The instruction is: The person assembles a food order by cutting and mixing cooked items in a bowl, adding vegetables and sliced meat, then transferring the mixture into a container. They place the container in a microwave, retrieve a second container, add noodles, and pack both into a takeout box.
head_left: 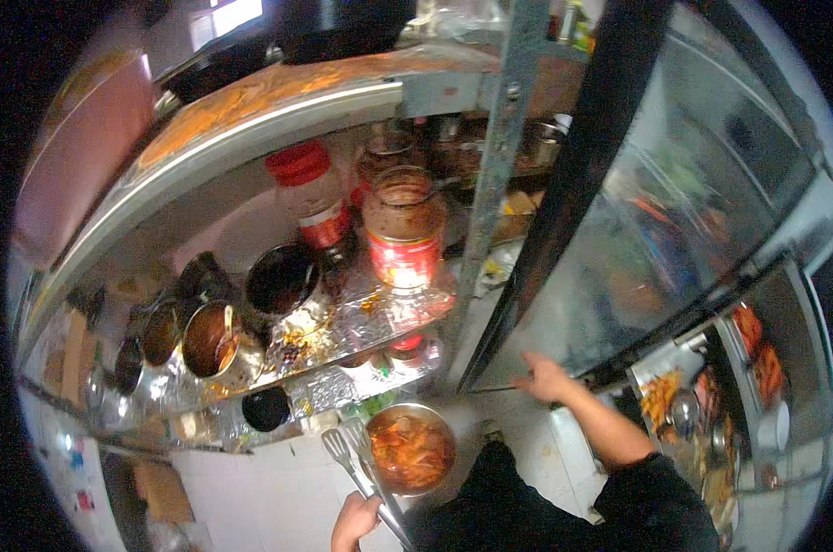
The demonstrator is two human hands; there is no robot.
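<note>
while the left hand (355,521) has its grip wrapped round metal tongs (362,483) beside a bowl (409,406) of red food (412,454), the right hand (546,379), fingers apart, is near the glass door (678,221), contact unclear. a metal post (496,175) stands between that door and a foil-lined shelf (381,322) crowded with jars (403,241) and pots (243,361).

Foil-covered shelves (414,317) stand above a pale floor (237,492), with a bright window (236,15) beyond.
</note>
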